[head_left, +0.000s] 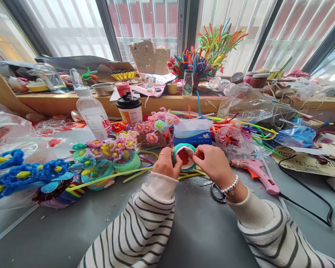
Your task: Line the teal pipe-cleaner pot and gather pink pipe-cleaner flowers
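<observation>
The blue-and-white packet [192, 138] is the landmark; small white marks run along its blue band, too tiny to read. Directly in front of it is the teal-rimmed pot [184, 145], open side toward the wearer, with white lining and a reddish-brown interior. The left hand [167, 164] grips its left side, thumb over the rim and fingers curled around outside. The right hand [214, 163] has thumb and forefinger pinched together at the right rim; whether anything else is between them cannot be told.

Well right of the packet, a printed sheet [301, 163] shows "COATE" in capitals, the rest unclear. Left of the packet, a clear bottle [93, 117] bears large red characters, partly turned away, and a black-lidded cup [130, 111] carries fine, illegible print. Beyond the packet, a glass jar [188, 85] has a green label, also unreadable. Right of the packet and nearer lies a pink glue gun [257, 172].
</observation>
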Action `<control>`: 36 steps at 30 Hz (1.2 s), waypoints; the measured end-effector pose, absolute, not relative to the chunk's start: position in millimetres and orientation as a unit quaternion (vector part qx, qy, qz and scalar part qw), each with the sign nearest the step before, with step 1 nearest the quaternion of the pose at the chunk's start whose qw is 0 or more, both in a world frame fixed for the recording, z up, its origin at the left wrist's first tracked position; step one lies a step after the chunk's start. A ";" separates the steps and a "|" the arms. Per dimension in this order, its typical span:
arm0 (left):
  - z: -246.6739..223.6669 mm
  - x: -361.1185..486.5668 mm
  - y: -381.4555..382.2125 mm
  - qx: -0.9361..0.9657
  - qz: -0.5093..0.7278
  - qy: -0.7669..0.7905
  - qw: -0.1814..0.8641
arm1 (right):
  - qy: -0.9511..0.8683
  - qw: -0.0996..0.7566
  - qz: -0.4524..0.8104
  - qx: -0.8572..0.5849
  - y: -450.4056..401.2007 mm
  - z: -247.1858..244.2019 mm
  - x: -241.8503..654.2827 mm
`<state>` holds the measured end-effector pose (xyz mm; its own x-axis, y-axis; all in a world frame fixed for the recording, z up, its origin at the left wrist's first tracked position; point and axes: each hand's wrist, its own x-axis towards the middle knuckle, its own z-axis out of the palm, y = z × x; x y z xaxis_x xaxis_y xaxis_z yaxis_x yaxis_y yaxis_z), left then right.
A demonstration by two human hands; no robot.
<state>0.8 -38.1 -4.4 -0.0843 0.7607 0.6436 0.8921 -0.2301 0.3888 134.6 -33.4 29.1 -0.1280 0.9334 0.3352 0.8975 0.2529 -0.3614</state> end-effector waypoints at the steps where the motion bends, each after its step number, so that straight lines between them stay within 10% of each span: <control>1: -4.5 1.0 -38.4 -0.673 -0.405 -0.613 0.086 | -0.750 0.246 0.027 -0.614 -32.8 27.6 134.0; 20: -0.8 -4.2 -35.4 -0.679 -0.420 -0.600 -0.048 | -0.782 0.312 0.016 -0.540 -33.2 37.6 143.1; 29: 0.9 -2.4 -35.1 -0.726 -0.285 -0.588 -0.212 | -0.813 0.110 0.076 -0.567 -38.5 39.6 144.4; 36: -7.3 -6.4 -29.8 -0.788 -0.299 -0.516 -0.153 | -0.812 0.115 0.081 -0.566 -37.0 35.9 141.0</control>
